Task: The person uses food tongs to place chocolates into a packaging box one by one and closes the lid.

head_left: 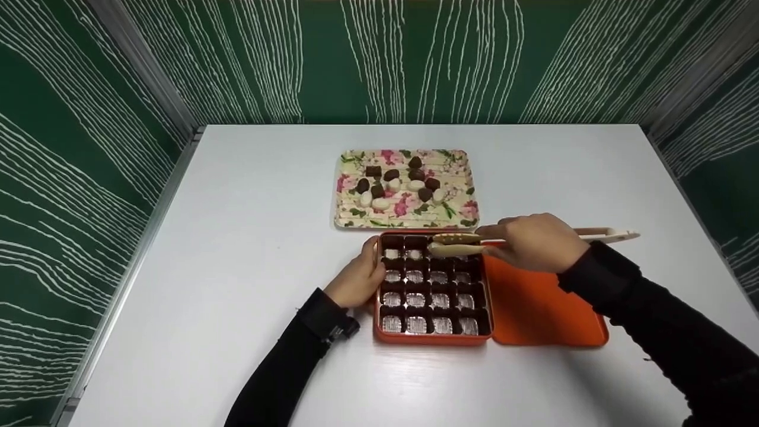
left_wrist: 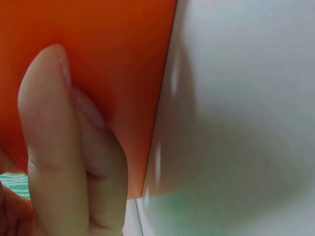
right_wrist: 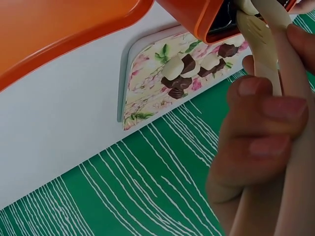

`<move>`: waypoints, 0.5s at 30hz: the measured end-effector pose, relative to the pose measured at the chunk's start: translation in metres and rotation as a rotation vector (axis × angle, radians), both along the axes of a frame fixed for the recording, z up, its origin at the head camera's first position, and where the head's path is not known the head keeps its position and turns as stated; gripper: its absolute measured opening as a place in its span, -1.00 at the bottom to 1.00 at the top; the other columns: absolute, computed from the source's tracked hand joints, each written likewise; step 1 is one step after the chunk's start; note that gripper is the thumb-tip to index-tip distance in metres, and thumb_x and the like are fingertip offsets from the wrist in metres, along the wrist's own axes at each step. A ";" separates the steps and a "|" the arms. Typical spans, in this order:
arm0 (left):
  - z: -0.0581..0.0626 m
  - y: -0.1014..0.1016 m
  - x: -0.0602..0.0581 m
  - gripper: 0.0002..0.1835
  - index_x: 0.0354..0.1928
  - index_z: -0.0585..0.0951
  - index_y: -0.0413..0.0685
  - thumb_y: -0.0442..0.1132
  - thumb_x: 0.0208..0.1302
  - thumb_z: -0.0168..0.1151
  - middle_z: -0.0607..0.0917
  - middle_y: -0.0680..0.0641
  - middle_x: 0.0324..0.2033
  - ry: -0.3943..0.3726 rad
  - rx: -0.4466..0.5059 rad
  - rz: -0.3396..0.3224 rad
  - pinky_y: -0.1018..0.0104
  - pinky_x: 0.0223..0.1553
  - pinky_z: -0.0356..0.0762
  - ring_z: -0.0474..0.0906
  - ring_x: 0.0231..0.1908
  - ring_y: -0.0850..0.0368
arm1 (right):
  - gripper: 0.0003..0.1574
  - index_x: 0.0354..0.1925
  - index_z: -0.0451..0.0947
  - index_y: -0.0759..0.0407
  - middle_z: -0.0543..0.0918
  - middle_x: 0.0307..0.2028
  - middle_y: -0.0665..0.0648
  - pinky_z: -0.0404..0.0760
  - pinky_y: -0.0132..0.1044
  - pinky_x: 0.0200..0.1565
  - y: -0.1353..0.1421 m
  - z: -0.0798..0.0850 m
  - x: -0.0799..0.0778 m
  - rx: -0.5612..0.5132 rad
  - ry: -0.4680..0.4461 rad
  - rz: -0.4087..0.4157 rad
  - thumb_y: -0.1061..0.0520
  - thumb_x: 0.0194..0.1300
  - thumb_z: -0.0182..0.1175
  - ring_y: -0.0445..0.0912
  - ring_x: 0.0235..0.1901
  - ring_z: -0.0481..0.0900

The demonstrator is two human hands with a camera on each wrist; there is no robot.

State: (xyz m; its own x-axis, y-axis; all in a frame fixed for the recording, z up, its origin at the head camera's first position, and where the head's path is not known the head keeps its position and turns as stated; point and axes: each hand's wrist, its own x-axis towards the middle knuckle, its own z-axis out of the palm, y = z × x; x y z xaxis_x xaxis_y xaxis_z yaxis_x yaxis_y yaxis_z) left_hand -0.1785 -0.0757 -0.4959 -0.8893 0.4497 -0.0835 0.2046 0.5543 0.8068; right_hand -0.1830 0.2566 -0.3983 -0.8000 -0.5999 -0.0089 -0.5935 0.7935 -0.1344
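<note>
An orange chocolate box (head_left: 434,339) with a dark divided insert lies open on the table. Pale chocolates (head_left: 391,254) occupy two compartments of its far row, at the left. My left hand (head_left: 356,279) holds the box's left side; its fingers (left_wrist: 51,123) lie along the orange wall. With my right hand (head_left: 531,242) I grip beige tongs (head_left: 611,235), their tips over the far row's right part. The right wrist view shows a white piece (right_wrist: 245,6) at the tips, partly hidden. Beyond the box, a floral tray (head_left: 350,219) bears several dark and white chocolates (head_left: 380,204).
An orange lid (head_left: 551,320) lies flat against the box's right side, partly under my right forearm. The white table (head_left: 249,207) ends at green walls (head_left: 320,65) with white wavy lines at the back and sides.
</note>
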 end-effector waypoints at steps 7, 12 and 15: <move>0.000 -0.001 -0.001 -0.31 0.57 -0.05 -0.36 -0.27 0.54 -0.12 0.56 -0.50 0.18 0.029 -0.006 -0.016 -0.05 0.33 0.41 0.54 0.21 -0.29 | -0.64 0.06 0.74 0.10 0.70 -0.42 0.11 0.61 0.05 -0.44 -0.013 0.003 -0.007 0.019 0.025 0.045 0.05 0.33 0.39 0.04 -0.49 0.63; -0.001 0.000 -0.001 -0.32 0.57 -0.03 -0.31 -0.26 0.54 -0.11 0.53 -0.51 0.22 0.027 -0.011 -0.005 -0.06 0.34 0.40 0.52 0.24 -0.31 | -0.75 -0.09 0.75 0.06 0.61 -0.55 0.07 0.55 0.03 -0.55 -0.025 0.012 -0.006 0.087 0.058 0.023 0.02 0.28 0.43 0.02 -0.58 0.57; -0.001 0.001 0.000 -0.34 0.57 -0.01 -0.28 -0.27 0.54 -0.10 0.52 -0.51 0.23 0.023 -0.006 -0.002 -0.07 0.34 0.40 0.51 0.25 -0.32 | -0.77 -0.17 0.76 0.06 0.54 -0.62 0.06 0.52 0.02 -0.57 -0.032 0.017 -0.004 0.135 0.085 0.006 -0.01 0.25 0.45 0.01 -0.64 0.50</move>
